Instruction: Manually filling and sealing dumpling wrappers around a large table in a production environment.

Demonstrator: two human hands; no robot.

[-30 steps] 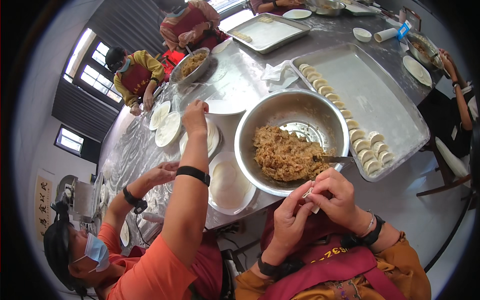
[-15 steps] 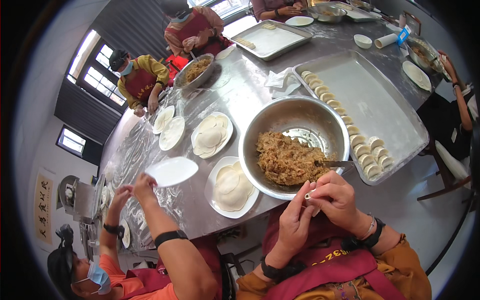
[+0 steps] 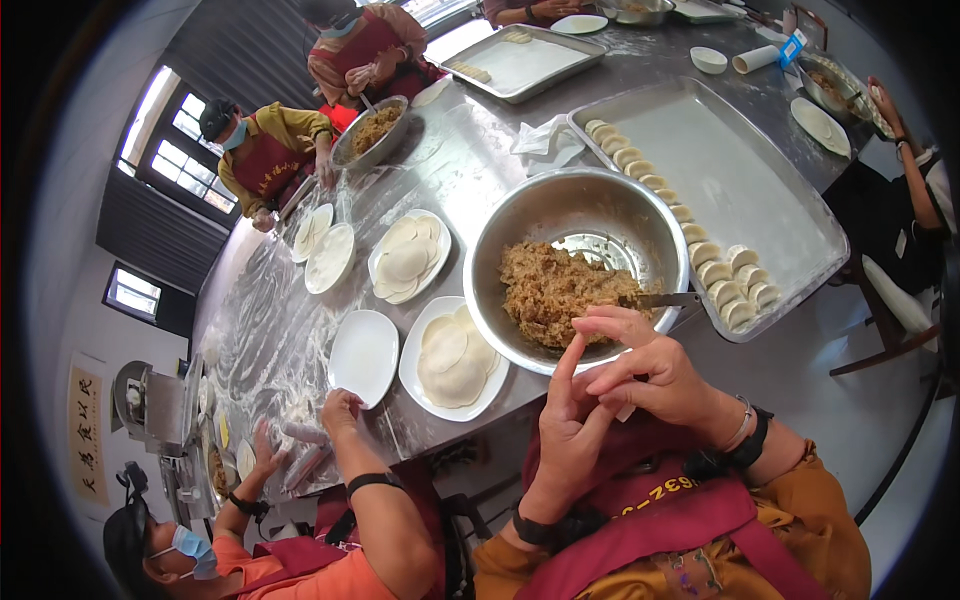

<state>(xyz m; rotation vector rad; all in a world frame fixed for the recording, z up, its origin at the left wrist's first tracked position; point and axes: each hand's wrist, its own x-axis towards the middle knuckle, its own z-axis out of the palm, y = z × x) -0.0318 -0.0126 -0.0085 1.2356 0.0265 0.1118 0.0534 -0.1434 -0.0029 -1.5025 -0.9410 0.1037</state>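
Steel runs the whole length of the long table [image 3: 470,180] in front of you, dusted with flour at its far left end, with other people working along its edges.

Your biggest vessel is the rectangular metal tray [image 3: 740,170] on your right, holding folded dumplings [image 3: 700,250] in a line down its near-left edge and a cluster at its near corner. Beside it, just ahead of your hands, sits the round steel bowl [image 3: 580,265] with brownish shredded filling [image 3: 550,290] heaped on its left side and a utensil handle [image 3: 665,299] lying over its right rim.

Left of the bowl, a white plate [image 3: 455,358] carries round dough wrappers; an empty white plate [image 3: 363,357] lies next to it, under a neighbour's hand [image 3: 340,405]. Farther off, another plate of wrappers [image 3: 408,257] and a second filling bowl [image 3: 372,130] stand near the far workers.

On the left wall hangs a tall pale sign [image 3: 87,435] with dark characters.

Your right hand [image 3: 650,375] and left hand [image 3: 570,425] meet just below the bowl's near rim, fingers curled and pinched together around a small dumpling wrapper [image 3: 626,411], of which only a pale sliver shows between them.
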